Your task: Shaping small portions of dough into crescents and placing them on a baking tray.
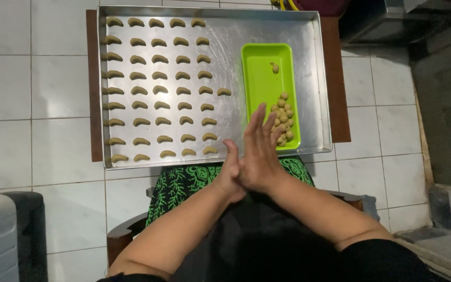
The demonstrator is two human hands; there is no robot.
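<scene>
Head view, only one. Both hands pressed palm to palm over the near edge of the metal baking tray (309, 78). Right hand (259, 151) on top, fingers straight and together, pointing up toward the green tray (259, 78). Left hand (230, 175) underneath, mostly covered, thumb sticking up, fingers stretched flat against the right palm. Whether anything sits between the palms cannot be told, the right hand hides it.

Green tray lies inside the metal tray, right part, long side running away from the person. In it a pile of small dough balls (283, 117) at the near end, just beside the right fingertips, and one lone dough piece (274, 67) farther up.

Left part of the metal tray: crescent-shaped dough pieces (160, 89) in neat rows and columns, apart from each other. One extra crescent (224, 92) starts a further column, alone. Bare metal between the crescents and the green tray.

Metal tray rests on a brown wooden board (339, 78), edges showing left and right. White tiled floor (27, 94) around. Green patterned cloth (178, 185) on the lap below the tray. Grey object (6, 235) bottom left.
</scene>
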